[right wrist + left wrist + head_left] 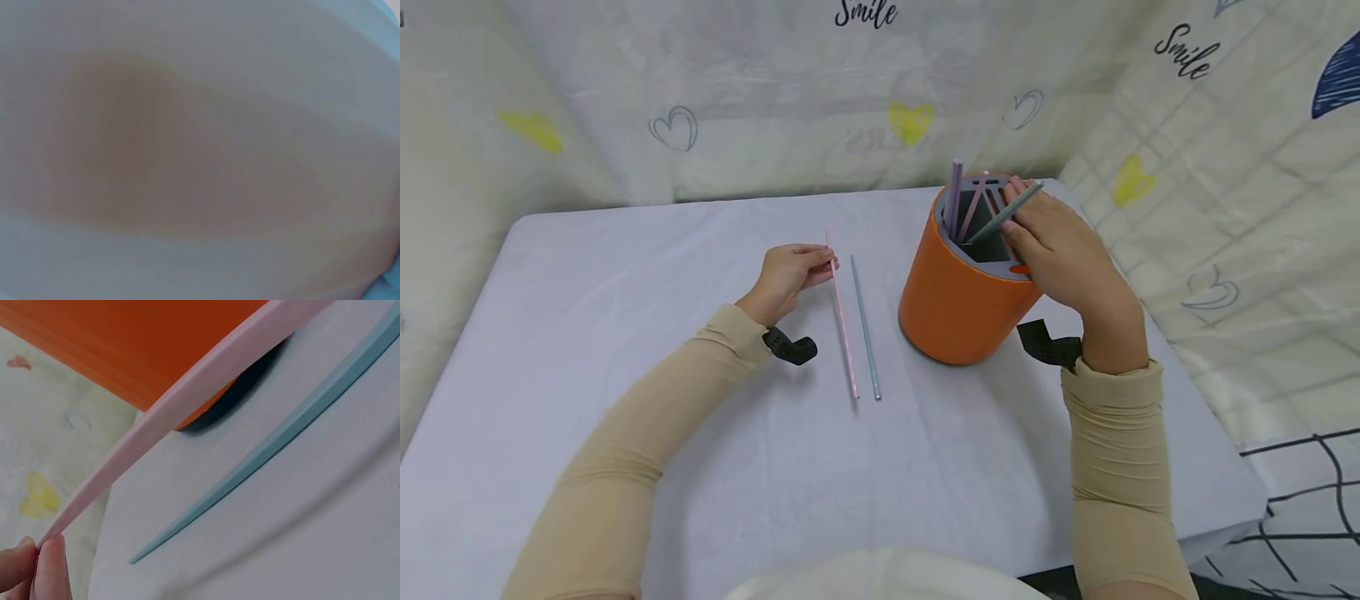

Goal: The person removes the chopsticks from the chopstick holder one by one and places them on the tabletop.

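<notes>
- Left hand (pixel 792 271): thumb and fingers pinching the thin end of one tapered pink stick (pixel 846 333).
- Blue stick (pixel 866 333): lying on the white cloth (pixel 587 333), just beside the pink one, nearer the holder.
- Orange holder (pixel 958 308): upright, purple sticks (pixel 953 204) standing inside.
- Right hand (pixel 1063 246): over the holder's top, fingers partly hidden; a leaning green stick (pixel 1003 218) meets it, whether gripped I cannot tell.
</notes>
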`<control>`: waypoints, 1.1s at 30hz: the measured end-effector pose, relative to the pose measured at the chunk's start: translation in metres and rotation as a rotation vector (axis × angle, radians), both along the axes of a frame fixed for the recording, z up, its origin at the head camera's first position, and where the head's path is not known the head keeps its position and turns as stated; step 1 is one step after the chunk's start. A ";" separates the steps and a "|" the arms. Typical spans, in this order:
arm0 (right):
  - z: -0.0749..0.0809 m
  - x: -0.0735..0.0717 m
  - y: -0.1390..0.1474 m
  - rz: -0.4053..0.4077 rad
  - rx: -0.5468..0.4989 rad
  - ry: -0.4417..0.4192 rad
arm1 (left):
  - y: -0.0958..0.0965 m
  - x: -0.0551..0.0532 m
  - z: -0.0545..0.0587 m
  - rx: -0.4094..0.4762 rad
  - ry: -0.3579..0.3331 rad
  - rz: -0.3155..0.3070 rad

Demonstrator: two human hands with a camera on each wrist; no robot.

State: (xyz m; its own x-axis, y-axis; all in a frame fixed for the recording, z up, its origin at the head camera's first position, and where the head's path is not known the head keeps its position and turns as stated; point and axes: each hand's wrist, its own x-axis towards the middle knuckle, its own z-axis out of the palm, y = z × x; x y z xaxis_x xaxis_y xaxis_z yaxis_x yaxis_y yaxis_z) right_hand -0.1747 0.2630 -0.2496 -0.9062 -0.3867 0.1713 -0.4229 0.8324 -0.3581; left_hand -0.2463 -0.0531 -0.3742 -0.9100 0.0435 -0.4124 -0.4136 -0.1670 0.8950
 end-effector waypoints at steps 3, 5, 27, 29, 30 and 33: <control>-0.001 0.000 0.000 0.005 0.002 0.002 | 0.000 -0.004 -0.005 -0.016 -0.025 -0.001; 0.000 -0.001 0.000 0.011 0.008 0.008 | 0.000 -0.006 -0.008 -0.015 -0.040 0.000; 0.000 0.000 -0.001 0.005 0.011 -0.005 | 0.008 -0.014 -0.035 -0.100 -0.102 -0.008; 0.000 -0.001 0.000 0.002 0.010 -0.008 | 0.009 -0.014 -0.036 -0.113 -0.103 -0.005; 0.000 -0.001 0.000 0.002 0.007 -0.011 | 0.009 -0.014 -0.036 -0.120 -0.102 -0.005; 0.000 0.000 0.000 -0.001 0.006 -0.013 | 0.010 -0.014 -0.036 -0.164 -0.094 -0.014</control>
